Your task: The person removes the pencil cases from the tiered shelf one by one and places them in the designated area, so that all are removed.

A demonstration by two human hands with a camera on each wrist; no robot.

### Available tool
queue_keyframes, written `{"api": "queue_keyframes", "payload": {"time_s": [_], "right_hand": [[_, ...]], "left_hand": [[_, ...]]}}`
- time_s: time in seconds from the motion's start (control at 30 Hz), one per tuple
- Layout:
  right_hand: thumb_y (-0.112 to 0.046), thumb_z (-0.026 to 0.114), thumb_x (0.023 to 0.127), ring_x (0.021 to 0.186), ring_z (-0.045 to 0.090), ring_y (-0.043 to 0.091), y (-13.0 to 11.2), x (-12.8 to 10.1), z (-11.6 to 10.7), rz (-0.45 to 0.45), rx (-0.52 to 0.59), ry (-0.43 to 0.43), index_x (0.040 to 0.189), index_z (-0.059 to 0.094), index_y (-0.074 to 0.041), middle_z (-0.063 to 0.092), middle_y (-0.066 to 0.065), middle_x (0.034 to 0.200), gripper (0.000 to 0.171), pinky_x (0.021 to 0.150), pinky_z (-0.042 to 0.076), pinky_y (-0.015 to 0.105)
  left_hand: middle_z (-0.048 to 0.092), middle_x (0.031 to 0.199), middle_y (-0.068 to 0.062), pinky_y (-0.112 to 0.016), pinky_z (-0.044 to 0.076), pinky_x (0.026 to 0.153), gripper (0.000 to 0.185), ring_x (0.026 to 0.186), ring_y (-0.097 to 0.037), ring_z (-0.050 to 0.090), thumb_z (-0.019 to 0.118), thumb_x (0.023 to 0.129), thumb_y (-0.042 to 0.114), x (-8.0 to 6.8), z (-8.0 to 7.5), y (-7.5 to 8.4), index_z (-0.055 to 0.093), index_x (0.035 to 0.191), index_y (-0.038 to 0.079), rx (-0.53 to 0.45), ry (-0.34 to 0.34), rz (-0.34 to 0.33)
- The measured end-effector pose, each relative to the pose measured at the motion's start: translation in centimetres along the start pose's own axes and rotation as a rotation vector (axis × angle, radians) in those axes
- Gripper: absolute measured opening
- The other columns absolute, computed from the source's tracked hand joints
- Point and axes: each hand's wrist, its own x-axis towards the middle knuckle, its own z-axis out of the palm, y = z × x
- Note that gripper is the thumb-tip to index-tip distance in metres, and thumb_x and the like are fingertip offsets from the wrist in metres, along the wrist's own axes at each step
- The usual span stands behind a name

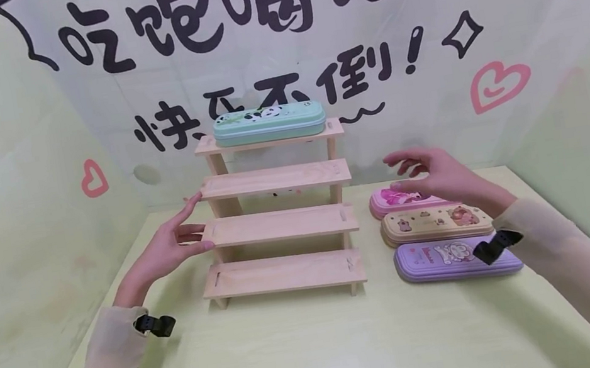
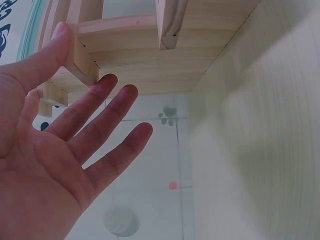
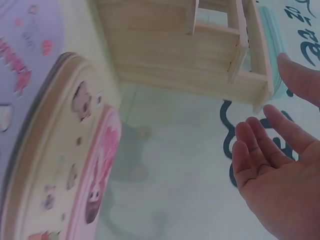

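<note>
Wooden stepped rack (image 1: 278, 224) with four shelves stands mid-table on a pale yellow-green table (image 1: 308, 347). Teal pencil case (image 1: 269, 123) with panda print lies flat on the top shelf, at the far side; the other three shelves carry nothing. Left hand (image 1: 170, 250) is at the rack's left end, fingers spread and straight, fingertips at the ends of the second and third shelves; the left wrist view shows the thumb (image 2: 47, 55) against a shelf end, other fingers apparently just off the wood, contact hard to confirm. It grips nothing. Right hand (image 1: 431, 175) hovers right of the rack, above the pink pencil case (image 1: 394, 199), fingers loosely spread and slightly bent, holding nothing, palm empty in the right wrist view. Three cases lie in a row on the table right of the rack, touching or nearly so: pink farthest, tan pencil case (image 1: 435, 223) in the middle, purple pencil case (image 1: 449, 259) nearest. Black straps sit on both wrists over sheer sleeves. Backdrop behind shows black lettering and pink hearts.
</note>
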Motion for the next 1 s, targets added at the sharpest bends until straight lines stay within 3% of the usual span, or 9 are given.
{"api": "queue_keyframes", "payload": {"time_s": [0.17, 0.33, 0.47, 0.73, 1.0], "right_hand": [[-0.011, 0.08, 0.095, 0.116, 0.06, 0.027, -1.7, 2.5, 0.3, -0.022, 0.033, 0.024, 0.146, 0.059, -0.002, 0.063, 0.016, 0.138, 0.056, 0.1, 0.05, 0.037], [-0.014, 0.081, 0.095, 0.124, 0.058, 0.034, -3.0, 5.4, 0.2, -0.021, 0.033, 0.039, 0.153, 0.051, -0.002, 0.058, 0.018, 0.145, 0.066, 0.109, 0.044, 0.052], [-0.018, 0.08, 0.096, 0.129, 0.054, 0.036, -3.3, 7.5, -0.1, -0.001, 0.02, 0.041, 0.156, 0.046, 0.0, 0.054, 0.019, 0.149, 0.071, 0.112, 0.042, 0.053], [-0.027, 0.079, 0.097, 0.138, 0.049, 0.036, -3.7, 10.5, 0.0, 0.013, 0.012, 0.023, 0.159, 0.043, -0.001, 0.049, 0.02, 0.156, 0.076, 0.118, 0.038, 0.052], [-0.037, 0.078, 0.096, 0.148, 0.039, 0.035, -4.9, 13.7, 1.0, 0.042, -0.066, 0.0, 0.163, 0.037, -0.005, 0.042, 0.015, 0.164, 0.085, 0.12, 0.035, 0.055]], "left_hand": [[0.037, 0.164, -0.026, -0.037, 0.06, 0.093, 0.106, 0.121, -0.043, 0.067, 0.084, 0.093, 0.014, 0.1, 0.0, -0.1, 0.015, 0.171, 0.034, -0.005, 0.002, 0.023], [0.05, 0.154, -0.027, -0.038, 0.06, 0.093, 0.107, 0.119, -0.041, 0.068, 0.085, 0.092, 0.013, 0.1, 0.0, -0.2, 0.016, 0.17, 0.037, -0.013, 0.006, 0.013], [0.057, 0.146, -0.027, -0.04, 0.061, 0.093, 0.107, 0.118, -0.04, 0.069, 0.085, 0.092, 0.013, 0.2, 0.0, -0.2, 0.016, 0.17, 0.039, -0.019, 0.002, 0.013], [0.055, 0.148, -0.028, -0.045, 0.059, 0.095, 0.107, 0.119, -0.041, 0.068, 0.084, 0.093, 0.013, 0.2, 0.1, -0.1, 0.016, 0.17, 0.04, -0.023, -0.003, 0.003], [0.059, 0.143, -0.028, -0.039, 0.06, 0.093, 0.106, 0.118, -0.04, 0.069, 0.084, 0.092, 0.013, 0.2, 0.0, -0.4, 0.016, 0.169, 0.041, -0.035, -0.002, 0.002]]}}
